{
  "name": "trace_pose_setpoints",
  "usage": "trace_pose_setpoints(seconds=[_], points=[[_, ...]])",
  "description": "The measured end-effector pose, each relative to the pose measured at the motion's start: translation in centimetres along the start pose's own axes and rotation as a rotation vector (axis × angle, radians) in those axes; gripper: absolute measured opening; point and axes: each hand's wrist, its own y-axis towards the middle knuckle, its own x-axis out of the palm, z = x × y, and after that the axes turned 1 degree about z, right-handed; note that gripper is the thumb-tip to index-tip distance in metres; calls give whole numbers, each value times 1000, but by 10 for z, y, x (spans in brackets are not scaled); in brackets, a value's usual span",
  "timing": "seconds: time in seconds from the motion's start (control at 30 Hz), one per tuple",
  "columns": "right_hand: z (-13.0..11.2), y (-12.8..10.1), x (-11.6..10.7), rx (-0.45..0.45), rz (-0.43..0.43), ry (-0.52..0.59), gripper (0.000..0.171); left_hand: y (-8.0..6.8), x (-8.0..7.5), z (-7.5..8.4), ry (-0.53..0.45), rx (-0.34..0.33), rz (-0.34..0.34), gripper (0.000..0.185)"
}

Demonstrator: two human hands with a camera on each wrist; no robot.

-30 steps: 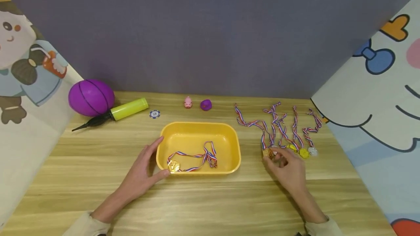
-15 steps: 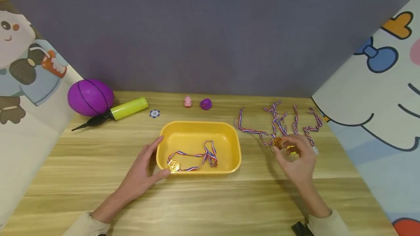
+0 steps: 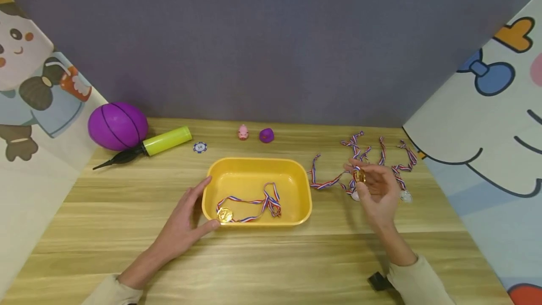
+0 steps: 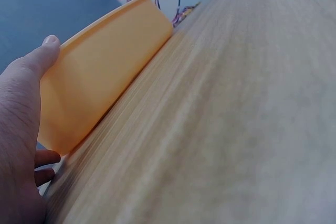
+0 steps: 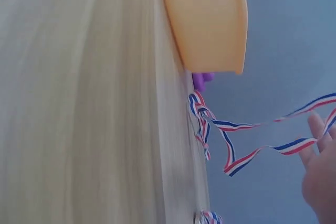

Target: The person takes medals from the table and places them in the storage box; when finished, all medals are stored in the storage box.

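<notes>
My left hand (image 3: 184,218) rests against the left end of a yellow tray (image 3: 258,166), its thumb at the front corner and its fingers along the side. Inside that tray lies a gold medal (image 3: 225,214) on a red, white and blue ribbon (image 3: 250,201). Off to the right, above the table, my right hand (image 3: 378,192) holds another gold medal (image 3: 359,176) at the thumb and fingers. Its striped ribbon (image 3: 323,186) trails left toward the tray; in the right wrist view the ribbon (image 5: 241,125) hangs from the hand (image 5: 321,174).
Silver medals (image 3: 405,196) and several ribbons (image 3: 382,152) lie around the right hand, partly hidden by it. Along the back are a purple ball (image 3: 117,126), a yellow pump (image 3: 167,140), a poker chip (image 3: 200,147), a pink pig (image 3: 243,132) and a small purple toy (image 3: 266,135).
My right hand has lifted the gold medal off the table and moved it slightly right and back, turning the palm into view. Its ribbon has dragged along. The left hand and tray stay put.
</notes>
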Motion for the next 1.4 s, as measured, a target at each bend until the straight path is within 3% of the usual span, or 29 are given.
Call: trace_pose_setpoints(seconds=[0.2, 0.43, 0.77, 1.03, 1.27, 1.4], points=[[5, 3, 12, 72, 3, 202, 25, 1, 1, 1, -5, 12, 1, 108], [4, 6, 19, 151, -11, 235, 21, 2, 1, 1, -6, 18, 2, 108], [7, 14, 21, 146, -46, -99, 32, 1, -1, 2, 9, 1, -2, 108], [6, 40, 30, 129, -22, -318, 33, -1, -1, 2, 15, 3, 0, 109], [0, 67, 42, 91, -27, -396, 34, -1, -1, 2, 20, 0, -1, 109], [-5, 83, 51, 61, -20, -363, 32, -1, -1, 3, 21, -2, -2, 109]])
